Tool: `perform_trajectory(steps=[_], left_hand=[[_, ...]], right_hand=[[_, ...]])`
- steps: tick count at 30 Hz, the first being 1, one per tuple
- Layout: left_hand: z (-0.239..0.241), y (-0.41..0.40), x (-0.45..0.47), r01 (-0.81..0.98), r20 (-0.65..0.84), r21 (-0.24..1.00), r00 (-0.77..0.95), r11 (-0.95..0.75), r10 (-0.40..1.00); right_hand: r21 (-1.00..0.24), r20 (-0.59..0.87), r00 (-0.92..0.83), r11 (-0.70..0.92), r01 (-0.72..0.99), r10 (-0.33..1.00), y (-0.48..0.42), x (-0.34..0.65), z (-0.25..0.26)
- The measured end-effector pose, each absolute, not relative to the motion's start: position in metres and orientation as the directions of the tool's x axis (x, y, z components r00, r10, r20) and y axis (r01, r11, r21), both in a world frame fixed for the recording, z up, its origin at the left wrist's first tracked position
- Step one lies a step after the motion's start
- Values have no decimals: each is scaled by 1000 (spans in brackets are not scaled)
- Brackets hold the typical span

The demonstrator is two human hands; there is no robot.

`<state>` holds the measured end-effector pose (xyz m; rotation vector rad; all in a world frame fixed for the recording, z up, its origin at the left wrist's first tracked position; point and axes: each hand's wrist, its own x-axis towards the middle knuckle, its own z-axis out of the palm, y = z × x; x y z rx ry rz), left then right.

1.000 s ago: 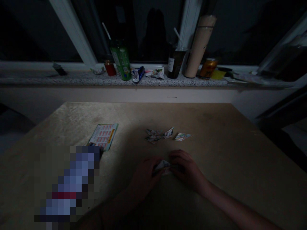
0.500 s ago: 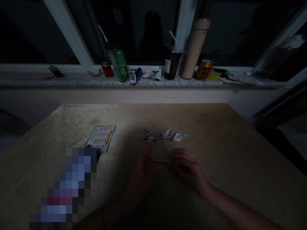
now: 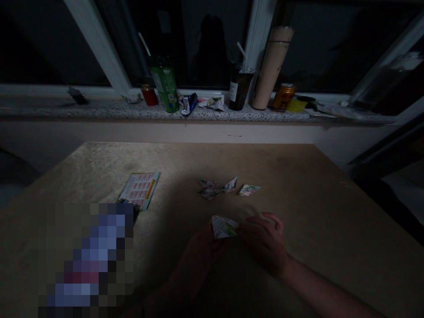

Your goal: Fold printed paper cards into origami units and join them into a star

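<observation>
A small folded piece of printed paper point(image 3: 225, 227) is held between my hands over the near part of the table. Its broad face, pale with green print, shows towards me. My left hand point(image 3: 198, 247) grips its left edge, in deep shadow. My right hand point(image 3: 265, 240) pinches its right corner, the other fingers bent and raised. Just beyond lie more folded paper pieces: a pointed cluster point(image 3: 210, 189), a piece touching or close to it point(image 3: 230, 184), and a separate diamond-like piece point(image 3: 249, 190) to the right.
A printed card point(image 3: 139, 190) lies left on the table point(image 3: 291, 168), beside a blurred-out bluish object point(image 3: 96, 251). On the windowsill stand a green cup point(image 3: 165, 88), a dark cup with straw point(image 3: 240, 90), a tall beige flask point(image 3: 273, 68) and an orange can point(image 3: 284, 97).
The folded paper has turned from edge-on to showing its broad face. My right hand's fingers have lifted and spread somewhat; my left hand has shifted slightly lower.
</observation>
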<state>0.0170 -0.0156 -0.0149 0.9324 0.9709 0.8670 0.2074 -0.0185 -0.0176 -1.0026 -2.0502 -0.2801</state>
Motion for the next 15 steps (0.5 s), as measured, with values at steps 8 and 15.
perform_trajectory(steps=[8,15], left_hand=[[4,-18,17,-365,-395,768,378,527,837],[4,-14,9,-52,-472,862,281,504,835]], right_hand=[[-76,801,-402,740,668,445,-19,202,-22],[-65,786,-418,733,677,456,-21,203,-24]])
